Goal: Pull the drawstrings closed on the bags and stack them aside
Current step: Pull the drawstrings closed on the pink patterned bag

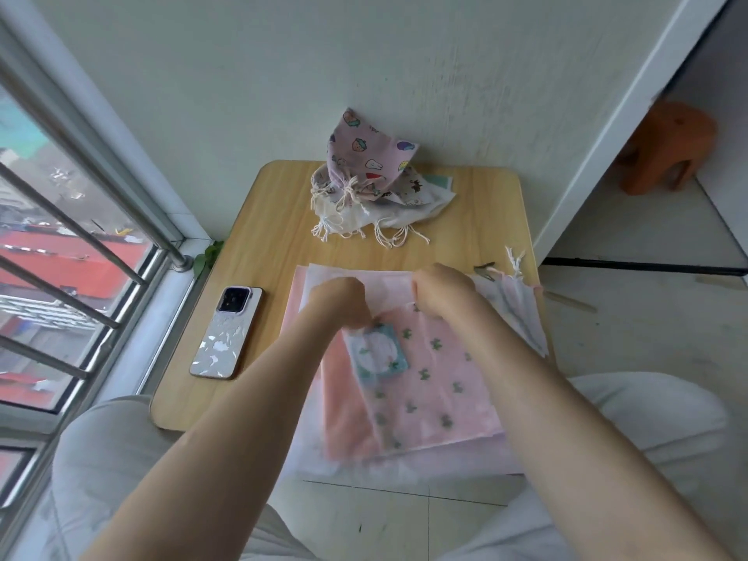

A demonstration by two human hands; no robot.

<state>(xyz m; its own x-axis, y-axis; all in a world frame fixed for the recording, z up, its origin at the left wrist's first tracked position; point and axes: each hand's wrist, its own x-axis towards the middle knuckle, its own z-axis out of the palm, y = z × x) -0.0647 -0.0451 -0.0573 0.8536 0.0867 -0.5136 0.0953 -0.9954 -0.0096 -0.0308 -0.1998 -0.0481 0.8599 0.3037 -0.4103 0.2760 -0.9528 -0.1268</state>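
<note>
Bags [425, 378] lie flat nearer the person than the cinched pile [364, 188] (phone alongside), left hand [338, 301] and right hand [439, 291] both pinching the top bag's mouth; pull the strings evenly apart.

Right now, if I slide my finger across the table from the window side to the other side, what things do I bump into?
Phone → left hand → right hand → white bag with drawstrings at the table's right edge.
</note>
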